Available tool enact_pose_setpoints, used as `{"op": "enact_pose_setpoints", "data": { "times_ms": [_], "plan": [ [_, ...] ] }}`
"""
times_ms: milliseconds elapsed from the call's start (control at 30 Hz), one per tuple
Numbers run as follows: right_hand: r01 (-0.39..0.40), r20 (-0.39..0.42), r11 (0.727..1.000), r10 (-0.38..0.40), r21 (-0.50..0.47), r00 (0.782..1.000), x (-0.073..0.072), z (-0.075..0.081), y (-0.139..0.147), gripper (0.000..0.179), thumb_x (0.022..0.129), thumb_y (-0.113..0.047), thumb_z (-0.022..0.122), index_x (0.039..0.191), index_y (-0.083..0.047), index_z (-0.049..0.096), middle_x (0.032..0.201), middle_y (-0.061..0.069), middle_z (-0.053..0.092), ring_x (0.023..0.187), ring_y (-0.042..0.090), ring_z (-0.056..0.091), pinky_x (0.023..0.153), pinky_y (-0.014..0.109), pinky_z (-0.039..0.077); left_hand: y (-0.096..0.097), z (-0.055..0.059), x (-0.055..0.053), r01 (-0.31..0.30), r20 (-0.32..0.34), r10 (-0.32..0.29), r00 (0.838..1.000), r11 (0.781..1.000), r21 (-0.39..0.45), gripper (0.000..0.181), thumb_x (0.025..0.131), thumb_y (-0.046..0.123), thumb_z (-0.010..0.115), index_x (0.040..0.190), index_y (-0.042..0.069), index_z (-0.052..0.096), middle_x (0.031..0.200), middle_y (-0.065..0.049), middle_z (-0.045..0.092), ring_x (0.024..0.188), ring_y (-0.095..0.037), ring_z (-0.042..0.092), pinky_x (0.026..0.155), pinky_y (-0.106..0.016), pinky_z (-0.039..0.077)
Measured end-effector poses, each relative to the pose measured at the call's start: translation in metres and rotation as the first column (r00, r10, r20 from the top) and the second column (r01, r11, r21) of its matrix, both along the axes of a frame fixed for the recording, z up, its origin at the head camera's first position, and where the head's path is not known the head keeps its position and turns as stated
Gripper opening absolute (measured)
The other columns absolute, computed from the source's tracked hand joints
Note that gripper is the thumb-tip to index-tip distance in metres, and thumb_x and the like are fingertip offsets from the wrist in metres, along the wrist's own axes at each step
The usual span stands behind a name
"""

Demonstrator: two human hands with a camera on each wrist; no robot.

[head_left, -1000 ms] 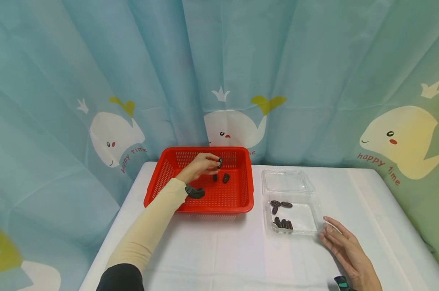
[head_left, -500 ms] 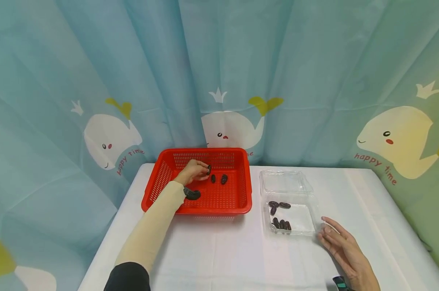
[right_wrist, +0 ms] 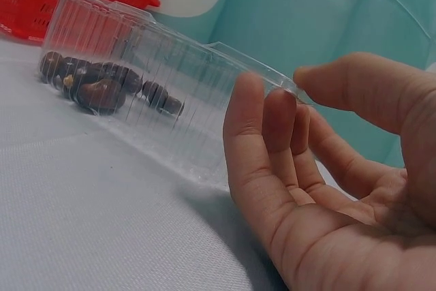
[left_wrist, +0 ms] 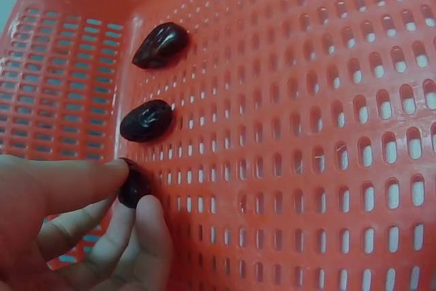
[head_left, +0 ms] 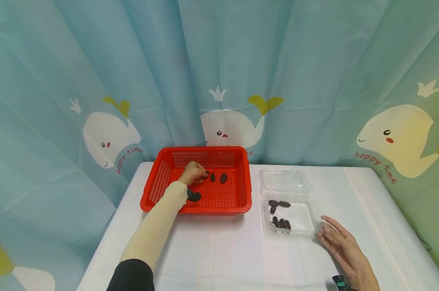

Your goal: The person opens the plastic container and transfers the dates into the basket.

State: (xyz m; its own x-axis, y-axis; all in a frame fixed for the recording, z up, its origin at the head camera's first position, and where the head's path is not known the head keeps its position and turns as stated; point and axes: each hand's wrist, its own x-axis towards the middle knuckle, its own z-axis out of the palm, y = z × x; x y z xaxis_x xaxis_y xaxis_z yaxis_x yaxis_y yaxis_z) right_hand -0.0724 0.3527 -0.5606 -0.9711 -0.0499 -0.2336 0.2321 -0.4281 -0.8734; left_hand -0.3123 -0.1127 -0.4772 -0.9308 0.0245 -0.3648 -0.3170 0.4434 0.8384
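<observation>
Inside the red plastic basket [head_left: 215, 200], my left hand [head_left: 192, 173] pinches a dark, glossy date [left_wrist: 135, 187] between thumb and fingertips, low over the slotted floor. Two more dates lie beside it in a row: one in the middle [left_wrist: 146, 120] and another farther along [left_wrist: 161, 46]. On the right, my right hand [head_left: 346, 254] pinches the rim at the near right corner of a clear plastic box [right_wrist: 197, 100]. Several dates [head_left: 282, 223] lie in that box, grouped along its left side.
The box's clear lid [head_left: 284, 180] is folded back behind it. Basket and box stand apart on a white-covered table [head_left: 234, 254]. A blue curtain [head_left: 161, 81] with whale prints hangs just behind the table's back edge.
My left hand has moved left and then down with the date, bringing it to the basket floor in line with the other two. My right hand has stayed at the box corner.
</observation>
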Motion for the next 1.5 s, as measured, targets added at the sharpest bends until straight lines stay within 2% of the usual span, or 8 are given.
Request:
{"op": "enact_pose_setpoints", "data": {
  "times_ms": [267, 500, 733, 900, 1133, 1267, 1333, 1500],
  "plan": [
    [-0.016, -0.027, 0.999, 0.015, -0.037, 1.000, 0.000, 0.001, 0.001, 0.039, 0.110, -0.005, 0.045, 0.124, -0.031, 0.070, 0.113, -0.007, 0.066, 0.100, 0.006, 0.069, 0.095, 0.024, 0.059, 0.005, 0.003, -0.001, 0.012, 0.013, -0.011, 1.000, 0.996, -0.088, 0.017, 0.096, 0.000, 0.069, 0.112, -0.006, 0.070, 0.118, -0.022, 0.068, 0.058, -0.012, 0.056, 0.059, -0.023, 0.054],
    [-0.011, -0.022, 0.999, 0.010, -0.038, 1.000, 0.001, 0.001, 0.002, 0.039, 0.110, -0.004, 0.046, 0.125, -0.031, 0.069, 0.112, -0.008, 0.067, 0.100, 0.007, 0.070, 0.095, 0.024, 0.059, 0.005, 0.003, -0.001, 0.036, 0.018, -0.035, 0.999, 0.996, -0.082, 0.012, 0.098, 0.000, 0.066, 0.108, -0.006, 0.070, 0.105, -0.016, 0.070, 0.066, -0.016, 0.060, 0.060, -0.025, 0.055],
    [0.002, 0.002, 1.000, -0.002, -0.031, 1.000, 0.003, 0.000, 0.000, 0.038, 0.109, -0.004, 0.047, 0.124, -0.032, 0.069, 0.111, -0.008, 0.068, 0.100, 0.007, 0.071, 0.094, 0.024, 0.059, -0.002, 0.007, 0.004, 0.068, 0.008, -0.067, 0.998, 0.995, -0.074, 0.016, 0.097, 0.000, 0.068, 0.112, -0.007, 0.069, 0.117, -0.020, 0.066, 0.063, -0.014, 0.056, 0.061, -0.025, 0.055],
    [0.019, 0.008, 1.000, -0.019, -0.022, 1.000, 0.004, -0.001, -0.001, 0.038, 0.109, -0.003, 0.048, 0.123, -0.032, 0.069, 0.109, -0.008, 0.068, 0.099, 0.007, 0.071, 0.093, 0.024, 0.060, -0.005, 0.012, 0.009, 0.100, -0.026, -0.103, 0.994, 0.991, -0.088, 0.014, 0.098, 0.001, 0.066, 0.111, -0.005, 0.066, 0.115, -0.017, 0.065, 0.070, -0.016, 0.058, 0.064, -0.026, 0.056],
    [0.010, -0.007, 0.998, -0.010, -0.055, 1.000, 0.006, 0.000, 0.000, 0.040, 0.109, -0.002, 0.047, 0.124, -0.030, 0.070, 0.109, -0.007, 0.069, 0.100, 0.008, 0.072, 0.092, 0.024, 0.060, -0.001, 0.031, 0.019, 0.184, -0.144, -0.215, 0.966, 0.962, -0.202, 0.025, 0.096, 0.002, 0.066, 0.120, -0.005, 0.067, 0.109, -0.017, 0.068, 0.074, -0.018, 0.057, 0.065, -0.028, 0.051],
    [-0.001, -0.015, 0.997, 0.000, -0.082, 1.000, 0.005, 0.000, 0.001, 0.041, 0.109, -0.001, 0.045, 0.125, -0.029, 0.071, 0.109, -0.007, 0.069, 0.100, 0.009, 0.072, 0.092, 0.024, 0.060, 0.005, 0.042, 0.023, 0.231, -0.158, -0.261, 0.952, 0.955, -0.184, 0.025, 0.097, 0.004, 0.065, 0.120, -0.004, 0.066, 0.104, -0.014, 0.070, 0.078, -0.021, 0.058, 0.074, -0.040, 0.057],
    [-0.005, -0.012, 0.997, 0.004, -0.080, 1.000, 0.004, 0.000, 0.002, 0.041, 0.109, -0.001, 0.045, 0.125, -0.030, 0.070, 0.110, -0.007, 0.069, 0.101, 0.009, 0.072, 0.093, 0.024, 0.060, 0.009, 0.047, 0.026, 0.253, -0.156, -0.275, 0.949, 0.956, -0.147, 0.021, 0.098, 0.003, 0.065, 0.118, -0.004, 0.066, 0.103, -0.014, 0.069, 0.084, -0.027, 0.063, 0.081, -0.047, 0.059],
    [-0.007, -0.006, 0.998, 0.007, -0.070, 1.000, 0.001, 0.000, 0.001, 0.040, 0.109, -0.002, 0.046, 0.125, -0.031, 0.070, 0.111, -0.007, 0.069, 0.101, 0.008, 0.072, 0.093, 0.024, 0.060, 0.019, 0.060, 0.035, 0.296, -0.177, -0.324, 0.929, 0.941, -0.166, 0.013, 0.098, 0.005, 0.067, 0.111, 0.001, 0.068, 0.103, -0.014, 0.068, 0.092, -0.036, 0.068, 0.083, -0.044, 0.062]
  ]
}}
